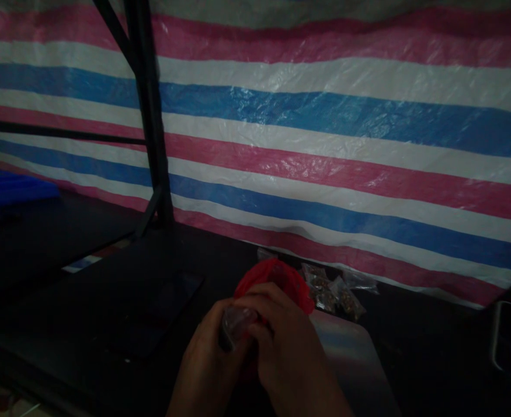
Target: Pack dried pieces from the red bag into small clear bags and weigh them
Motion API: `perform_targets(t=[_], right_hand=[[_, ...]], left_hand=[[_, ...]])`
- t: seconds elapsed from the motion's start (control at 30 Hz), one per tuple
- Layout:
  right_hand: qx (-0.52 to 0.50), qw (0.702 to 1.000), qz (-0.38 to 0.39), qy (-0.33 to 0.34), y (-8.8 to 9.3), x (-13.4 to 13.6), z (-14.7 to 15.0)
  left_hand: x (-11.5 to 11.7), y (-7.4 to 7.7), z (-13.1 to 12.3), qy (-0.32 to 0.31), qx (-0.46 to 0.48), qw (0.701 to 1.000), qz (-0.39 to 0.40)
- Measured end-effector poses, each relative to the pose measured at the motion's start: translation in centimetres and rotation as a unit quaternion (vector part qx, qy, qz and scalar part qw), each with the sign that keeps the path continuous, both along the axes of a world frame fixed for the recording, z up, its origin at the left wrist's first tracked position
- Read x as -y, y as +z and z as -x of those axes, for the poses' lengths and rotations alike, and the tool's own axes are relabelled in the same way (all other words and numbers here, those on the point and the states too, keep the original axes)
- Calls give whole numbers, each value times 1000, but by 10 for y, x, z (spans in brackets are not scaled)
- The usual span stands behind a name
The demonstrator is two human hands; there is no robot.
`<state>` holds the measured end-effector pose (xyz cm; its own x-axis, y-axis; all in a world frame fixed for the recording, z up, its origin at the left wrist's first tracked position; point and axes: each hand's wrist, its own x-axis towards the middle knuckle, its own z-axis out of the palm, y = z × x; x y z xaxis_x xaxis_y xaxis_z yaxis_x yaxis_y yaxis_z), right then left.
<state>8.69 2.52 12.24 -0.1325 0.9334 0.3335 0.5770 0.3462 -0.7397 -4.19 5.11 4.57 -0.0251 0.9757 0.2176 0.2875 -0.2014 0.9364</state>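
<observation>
My left hand (210, 353) and my right hand (288, 341) meet in front of me at the lower middle. Their fingers are closed around a small clear plastic bag (239, 320), which shows between the thumbs; what is inside it is too dark to make out. Just beyond my fingers stands a red plastic bag (277, 275), its mouth spread open. My right hand overlaps its near side, and I cannot tell whether it touches. To the right of the red bag lie several small clear packets with brown bits (327, 289).
A flat silvery plate (346, 347) lies right of my hands on the black table (212, 255). A dark flat object (168, 313) is at left. A black metal post (149, 116) rises before the striped plastic sheet (325, 127). Blue trays (16, 188) sit far left; a metal-rimmed object (496, 336) far right.
</observation>
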Motion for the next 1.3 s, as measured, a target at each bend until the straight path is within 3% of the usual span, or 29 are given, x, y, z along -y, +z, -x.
perform_targets(t=[0.17,0.27,0.33,0.5,0.73,0.87,0.97,1.1,1.3], right_hand=[[10,999,-37,-21,5,1,-2],[-20,993,-48,-106,5,-1,-11],[0,988,-27,-150,-1,-3,-18],[107,982,79,-135,-27,-6,-23],[167,965,84,-186,-33,-7,-20],[123,973,86,-173,-34,-7,-22],[86,980,83,-156,-35,-5,-23],[58,987,93,-120,-36,-3,-24],[-17,984,140,-112,-40,-4,-23]], left_hand=[[-1,0,0,-8,15,1000,10],[-1,0,1,7,12,1000,18],[-1,0,4,34,-3,999,17],[1,6,12,48,-14,996,67],[11,30,15,8,-118,979,165],[12,35,11,-18,-24,986,164],[8,33,9,23,49,987,150],[3,28,11,66,96,979,168],[-3,18,13,61,132,979,145]])
